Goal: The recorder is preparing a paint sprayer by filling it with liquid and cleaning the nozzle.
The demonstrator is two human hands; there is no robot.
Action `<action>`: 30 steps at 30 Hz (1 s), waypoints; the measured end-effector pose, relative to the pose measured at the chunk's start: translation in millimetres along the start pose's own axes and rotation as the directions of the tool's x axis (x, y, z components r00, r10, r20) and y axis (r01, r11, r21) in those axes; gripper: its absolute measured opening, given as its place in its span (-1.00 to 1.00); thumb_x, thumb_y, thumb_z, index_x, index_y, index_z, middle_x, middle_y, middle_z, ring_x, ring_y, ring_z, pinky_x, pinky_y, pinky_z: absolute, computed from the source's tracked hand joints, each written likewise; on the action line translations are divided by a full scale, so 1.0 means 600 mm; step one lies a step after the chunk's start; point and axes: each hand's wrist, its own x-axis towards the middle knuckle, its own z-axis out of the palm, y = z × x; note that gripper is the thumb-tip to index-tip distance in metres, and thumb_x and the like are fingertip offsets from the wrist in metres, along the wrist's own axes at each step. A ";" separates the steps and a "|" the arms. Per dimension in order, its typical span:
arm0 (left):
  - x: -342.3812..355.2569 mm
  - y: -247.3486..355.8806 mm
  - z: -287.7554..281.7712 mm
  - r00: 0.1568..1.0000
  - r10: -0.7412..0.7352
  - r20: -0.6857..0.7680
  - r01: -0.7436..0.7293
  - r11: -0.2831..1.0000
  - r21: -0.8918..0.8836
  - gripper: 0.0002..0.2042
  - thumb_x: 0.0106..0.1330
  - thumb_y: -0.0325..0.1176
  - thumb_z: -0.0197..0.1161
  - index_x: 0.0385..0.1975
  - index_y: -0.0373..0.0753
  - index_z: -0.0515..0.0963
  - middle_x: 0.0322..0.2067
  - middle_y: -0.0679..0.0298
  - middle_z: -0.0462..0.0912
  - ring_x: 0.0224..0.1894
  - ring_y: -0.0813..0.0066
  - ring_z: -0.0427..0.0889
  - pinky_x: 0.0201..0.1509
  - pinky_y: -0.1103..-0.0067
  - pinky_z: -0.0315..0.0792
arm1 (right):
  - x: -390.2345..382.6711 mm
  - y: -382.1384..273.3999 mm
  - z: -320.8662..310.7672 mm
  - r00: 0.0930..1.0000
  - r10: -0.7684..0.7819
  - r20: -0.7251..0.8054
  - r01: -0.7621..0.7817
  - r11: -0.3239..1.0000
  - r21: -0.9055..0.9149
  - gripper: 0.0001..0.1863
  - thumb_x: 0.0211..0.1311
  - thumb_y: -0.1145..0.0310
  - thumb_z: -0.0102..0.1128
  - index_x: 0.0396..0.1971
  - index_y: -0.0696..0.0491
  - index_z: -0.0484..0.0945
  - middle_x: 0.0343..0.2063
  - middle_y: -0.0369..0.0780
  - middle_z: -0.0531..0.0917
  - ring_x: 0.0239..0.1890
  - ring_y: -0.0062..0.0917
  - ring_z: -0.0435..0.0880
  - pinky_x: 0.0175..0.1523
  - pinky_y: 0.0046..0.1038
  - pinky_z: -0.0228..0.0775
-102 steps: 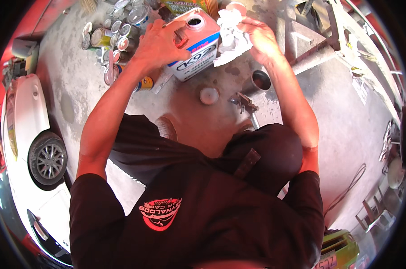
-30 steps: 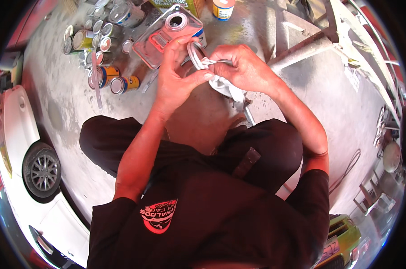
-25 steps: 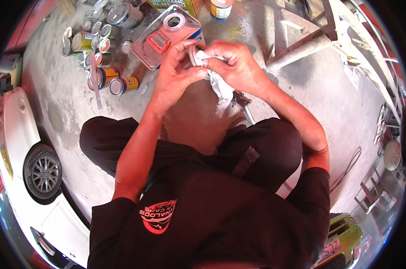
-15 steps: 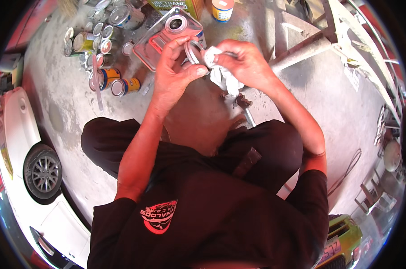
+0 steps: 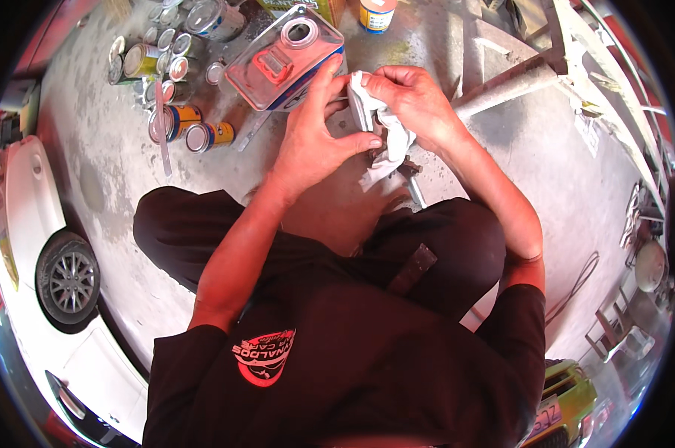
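Note:
A round metal lid (image 5: 360, 109), turned nearly edge-on, is between my hands above the floor in front of me. My left hand (image 5: 315, 142) loosely grips it by the edge, fingers at its far side and thumb near its lower rim. A crumpled white cloth (image 5: 395, 142) is pinched in my right hand (image 5: 419, 104), whose thumb presses it against the upper part of the lid. The cloth's loose end hangs down beside my left thumb. Just beyond my left hand stands a rectangular metal can (image 5: 240, 78) with a round opening and a red handle.
Several paint cans (image 5: 141, 60) crowd the floor at the far left, with a flat stirring stick (image 5: 162, 138) beside them. An orange-and-white can (image 5: 377, 15) stands ahead. A metal frame (image 5: 516, 82) is at the far right; a white car (image 5: 54, 276) is at left.
Both hands have moved right with the lid and cloth. The lid has turned more edge-on. My left fingers have spread wider, and more of the rectangular can shows.

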 end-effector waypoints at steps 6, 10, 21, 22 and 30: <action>0.017 -0.005 -0.018 0.993 -0.103 -0.060 0.068 0.903 -0.425 -0.05 0.04 -0.53 0.55 0.44 -0.27 0.08 0.29 0.07 0.41 0.28 0.28 0.48 0.35 0.35 0.41 | -0.004 0.009 -0.006 0.962 -0.234 0.142 0.232 0.972 0.027 -0.76 0.44 0.26 0.21 -0.19 0.13 0.68 -0.45 -0.38 0.66 -0.43 -0.77 0.52 -0.36 -0.58 0.42; 0.025 -0.008 -0.035 0.997 -0.083 -0.008 0.060 0.780 -0.623 -0.24 0.21 -0.48 0.42 0.40 -0.25 0.17 0.35 0.13 0.36 0.32 0.36 0.42 0.37 0.39 0.35 | -0.009 0.000 -0.022 0.981 -0.193 -0.020 0.194 0.978 0.083 -0.79 0.43 0.31 0.23 -0.10 0.10 0.69 -0.38 -0.37 0.71 -0.32 -0.81 0.57 -0.26 -0.60 0.47; 0.017 0.009 -0.023 1.000 -0.017 -0.007 0.013 0.904 -0.428 -0.21 0.11 -0.57 0.49 0.35 -0.22 0.21 0.30 0.14 0.33 0.33 0.32 0.38 0.34 0.36 0.41 | -0.005 0.004 -0.011 0.888 -0.436 0.146 0.439 0.708 -0.553 -0.84 0.22 0.34 0.32 -0.38 0.14 0.67 -0.47 -0.11 0.62 -0.45 -0.29 0.62 -0.27 -0.29 0.46; 0.018 0.009 -0.022 1.000 -0.029 -0.002 0.026 0.906 -0.422 -0.21 0.11 -0.57 0.49 0.35 -0.22 0.21 0.30 0.14 0.33 0.33 0.32 0.38 0.34 0.36 0.41 | -0.005 0.001 -0.016 0.927 -0.314 0.205 0.374 0.806 -0.458 -0.85 0.23 0.34 0.32 -0.39 0.13 0.67 -0.54 -0.12 0.60 -0.49 -0.35 0.59 -0.31 -0.32 0.43; -0.005 -0.029 -0.036 0.966 -0.245 0.078 0.251 0.832 -0.494 -0.30 0.18 -0.51 0.45 0.31 -0.20 0.25 0.16 0.11 0.45 0.27 0.33 0.44 0.31 0.38 0.42 | -0.008 0.008 -0.006 0.993 0.069 0.100 -0.099 0.936 0.337 -0.79 0.32 0.29 0.33 -0.26 0.14 0.67 -0.43 -0.31 0.68 -0.42 -0.71 0.61 -0.36 -0.55 0.46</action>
